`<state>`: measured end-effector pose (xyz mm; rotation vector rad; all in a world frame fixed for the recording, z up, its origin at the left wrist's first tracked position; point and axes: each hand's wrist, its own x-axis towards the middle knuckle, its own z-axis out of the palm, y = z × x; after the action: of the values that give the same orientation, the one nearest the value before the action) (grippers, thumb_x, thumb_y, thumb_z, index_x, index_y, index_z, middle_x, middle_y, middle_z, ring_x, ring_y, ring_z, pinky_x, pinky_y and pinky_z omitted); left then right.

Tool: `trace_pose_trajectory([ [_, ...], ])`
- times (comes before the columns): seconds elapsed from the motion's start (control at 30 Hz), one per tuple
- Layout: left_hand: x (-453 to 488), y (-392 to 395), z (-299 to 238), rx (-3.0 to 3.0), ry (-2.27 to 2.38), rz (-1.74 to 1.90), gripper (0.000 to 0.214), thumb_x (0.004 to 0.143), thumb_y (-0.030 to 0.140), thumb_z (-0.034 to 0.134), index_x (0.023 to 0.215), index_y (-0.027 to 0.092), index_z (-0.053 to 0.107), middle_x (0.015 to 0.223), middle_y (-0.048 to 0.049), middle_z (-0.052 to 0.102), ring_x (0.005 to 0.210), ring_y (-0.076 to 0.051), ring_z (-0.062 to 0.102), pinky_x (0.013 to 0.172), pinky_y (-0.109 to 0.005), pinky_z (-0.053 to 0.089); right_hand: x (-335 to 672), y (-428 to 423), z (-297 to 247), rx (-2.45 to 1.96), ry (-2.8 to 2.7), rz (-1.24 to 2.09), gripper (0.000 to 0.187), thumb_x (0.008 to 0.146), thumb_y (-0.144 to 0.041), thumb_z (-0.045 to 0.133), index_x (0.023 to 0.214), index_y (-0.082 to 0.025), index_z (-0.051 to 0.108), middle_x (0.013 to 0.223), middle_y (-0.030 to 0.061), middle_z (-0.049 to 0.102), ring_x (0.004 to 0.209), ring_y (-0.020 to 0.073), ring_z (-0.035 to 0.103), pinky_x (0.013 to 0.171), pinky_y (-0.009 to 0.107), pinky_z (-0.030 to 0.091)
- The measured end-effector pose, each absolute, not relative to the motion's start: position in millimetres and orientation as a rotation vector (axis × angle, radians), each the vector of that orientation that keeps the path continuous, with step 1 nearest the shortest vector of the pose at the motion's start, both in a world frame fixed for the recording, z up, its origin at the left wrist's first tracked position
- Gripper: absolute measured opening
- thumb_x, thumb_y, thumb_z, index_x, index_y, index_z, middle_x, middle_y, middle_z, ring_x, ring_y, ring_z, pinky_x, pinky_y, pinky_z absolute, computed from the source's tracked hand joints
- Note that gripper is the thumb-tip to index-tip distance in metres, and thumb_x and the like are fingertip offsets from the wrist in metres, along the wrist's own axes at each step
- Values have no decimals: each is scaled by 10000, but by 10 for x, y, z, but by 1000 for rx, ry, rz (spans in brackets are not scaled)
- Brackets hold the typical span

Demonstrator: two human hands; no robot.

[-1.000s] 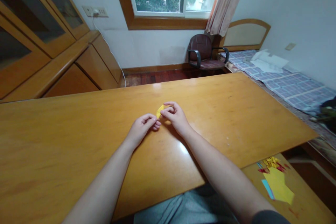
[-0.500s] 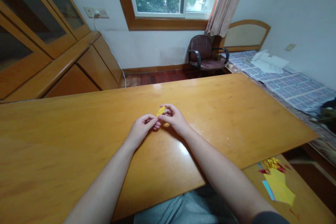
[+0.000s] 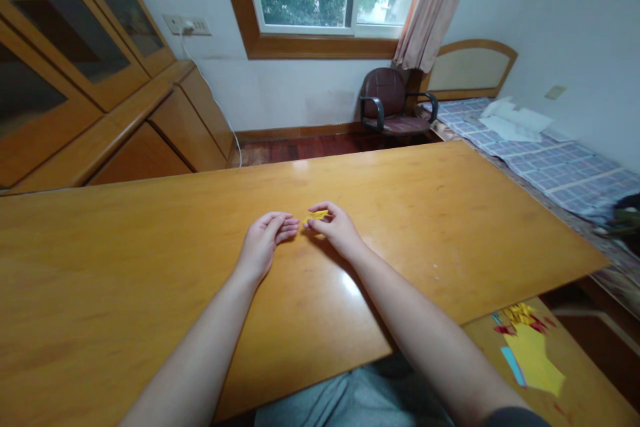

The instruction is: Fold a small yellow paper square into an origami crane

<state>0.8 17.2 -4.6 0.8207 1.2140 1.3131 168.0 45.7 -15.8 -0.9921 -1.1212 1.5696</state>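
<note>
A small folded piece of yellow paper (image 3: 319, 215) is in my right hand (image 3: 339, 228), between the thumb and the curled fingers, just above the wooden table (image 3: 150, 267). My left hand (image 3: 264, 239) is to the left of it, a small gap away from the paper. Its fingers reach out towards the right hand, the thumb lying along the index finger, and nothing shows in it. My right hand's fingers partly cover the paper, so its exact folds cannot be made out.
At the lower right, a lower wooden surface bears yellow paper sheets (image 3: 537, 360), a blue strip (image 3: 513, 367), and a heap of yellow folded pieces (image 3: 517, 313) with red bits. Beyond the table stand a maroon armchair (image 3: 385, 97), a bed (image 3: 560, 157) and a cabinet (image 3: 150, 153).
My left hand has let go of the yellow paper and drawn slightly left, its fingers straightening. In my right hand the paper has turned from slanting upward to lying nearly level.
</note>
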Motion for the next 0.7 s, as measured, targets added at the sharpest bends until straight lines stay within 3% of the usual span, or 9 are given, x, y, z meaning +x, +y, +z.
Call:
trace_pose_trajectory([
  [0.33,20,174,-57,818,1188,1302,278,721,354,750,857,122,679,830,-82,750,766,-160,711,744,-270,576,1676,460,-160,-1133,-1317,1309,185,689,-295,720,831,-202,647,580,-35,620,524,123,538,515,234,396],
  [0.7,15,183,-83,823,1182,1303,300,716,366,752,864,116,674,833,-93,753,763,-163,713,752,-274,573,1684,470,-148,-1173,-1428,1121,127,699,-273,697,796,-194,674,690,-12,668,571,123,530,565,235,417],
])
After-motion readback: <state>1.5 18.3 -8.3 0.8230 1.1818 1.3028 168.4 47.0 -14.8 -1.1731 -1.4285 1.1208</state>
